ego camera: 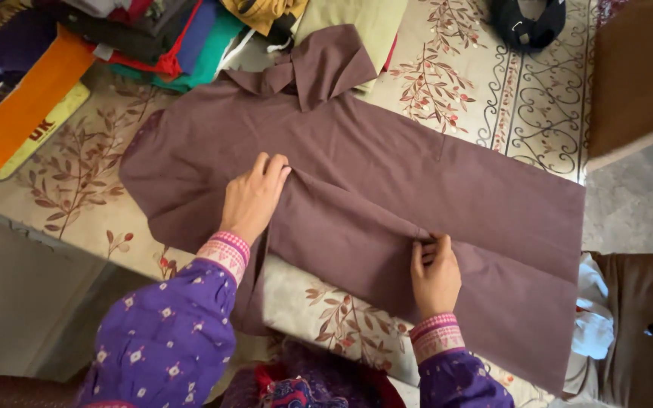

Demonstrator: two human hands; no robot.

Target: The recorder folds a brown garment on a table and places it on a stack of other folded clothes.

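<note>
A brown long shirt (387, 166) lies spread across a cream bedsheet with a leaf pattern (493, 83), collar toward the far side. My left hand (253, 198) presses down on the cloth near its middle, fingers pinching a fold. My right hand (434, 273) grips a crease of the same fabric nearer the hem, at the bed's front edge. A ridge of cloth runs between the two hands. Both arms wear purple patterned sleeves with pink cuffs.
A pile of folded clothes (153, 34) in red, blue, teal and black sits at the far left. An orange cloth (20, 109) lies beside it. A green pillow (364, 19) is behind the collar. A black item (527, 23) rests at the far right. Brown cloth (636, 317) hangs at right.
</note>
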